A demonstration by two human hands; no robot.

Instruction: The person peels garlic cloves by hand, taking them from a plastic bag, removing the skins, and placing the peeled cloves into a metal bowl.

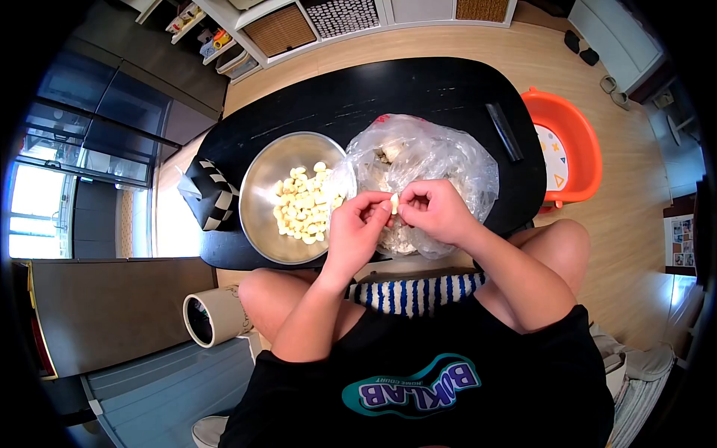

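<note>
Partly vis. clove [394, 203] btwn hands [358, 228]

Checkered tissue box [216, 196] parked at the left end of the black table [328, 93], and some dark stick-like thing [505, 132] I can't quite make out by the right end. Bright orange tub [581, 138] on the floor just beside that end. Cream bin [224, 318] near the left. Further back I spot white shelves [385, 13] with woven baskets [280, 31], plus dark footwear [589, 57].
</note>
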